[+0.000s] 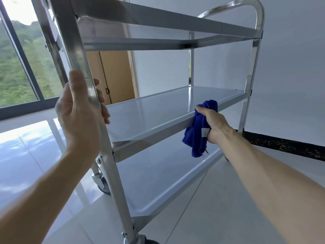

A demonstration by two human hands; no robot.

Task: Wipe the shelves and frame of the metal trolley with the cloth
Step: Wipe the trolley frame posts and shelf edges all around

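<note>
Blue cloth (pixel 197 132) is bunched in the person's right hand (pixel 211 124), fingers curled tight round it, and pressed against the front edge of the trolley's middle shelf (pixel 158 110), toward that shelf's right end. A loose tail of the cloth hangs below the edge, over the bottom shelf (pixel 158 176). The left hand (pixel 79 111) is wrapped round the near-left upright post (pixel 82 64), thumb on one side and fingers on the other, apparently steadying the trolley (pixel 253 55) on its wheels.

From the cloth, the shelf's front edge runs long and straight down to the left, toward the corner where it meets the held post. It looks as though the wiping is partway along that edge, and the likely next stroke follows this long axis, leftward to the near-left corner or right to the far post. The right hand is much the nearer to all of it; the left need only hold. Top shelf (pixel 158 23) sits overhead, seen from beneath.
</note>
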